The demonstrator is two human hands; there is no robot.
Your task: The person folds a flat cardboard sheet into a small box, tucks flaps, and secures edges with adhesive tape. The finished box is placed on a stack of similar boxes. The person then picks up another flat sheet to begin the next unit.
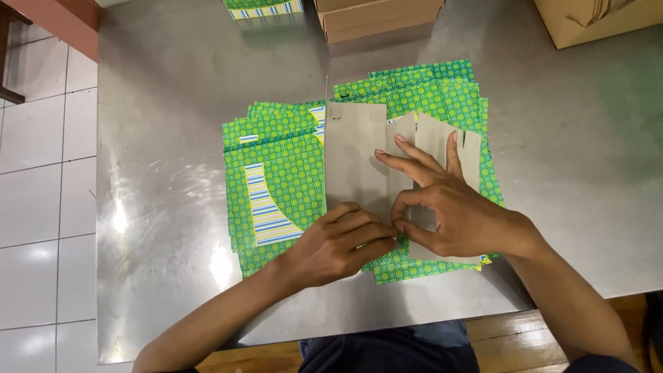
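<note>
Centre of the frame: a grey-brown carton blank (356, 155), plain side up, lies on a spread of green patterned blanks (276, 173) on the steel table (159, 103). The left hand (338, 245) is curled, fingers bent, knuckles pressing the blank's lower edge. The right hand (442, 207) pinches a fold of the blank between thumb and forefinger, the remaining fingers extended flat across its flaps. Cardboard boxes (376, 17) occupy the upper edge.
</note>
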